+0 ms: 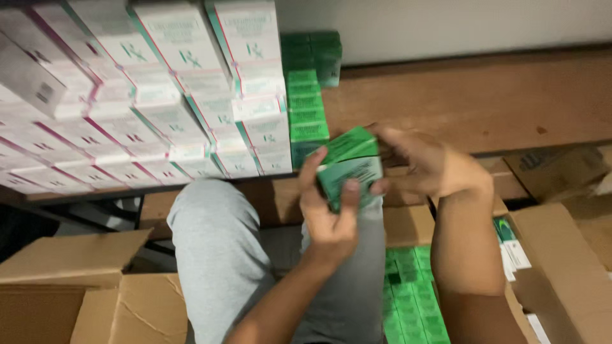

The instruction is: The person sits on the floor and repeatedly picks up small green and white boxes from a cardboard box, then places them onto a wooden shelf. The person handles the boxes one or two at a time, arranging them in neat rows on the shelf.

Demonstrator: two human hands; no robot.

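Observation:
Both my hands hold a small stack of green cartons [349, 162] in front of me, above my grey-trousered knees. My left hand [328, 210] grips the stack from below and the near side, thumb on the front carton. My right hand [427, 167] closes on the stack from the right and behind. The cartons are tilted, one showing a pale printed side. Just behind them a row of the same green cartons [307, 108] stands on a brown wooden shelf [484, 95].
Stacks of white cartons with pink and green stripes [146, 89] fill the shelf on the left. An open cardboard box [567, 267] holding more green cartons [414, 299] sits at lower right. Another open cardboard box [83, 286] lies at lower left.

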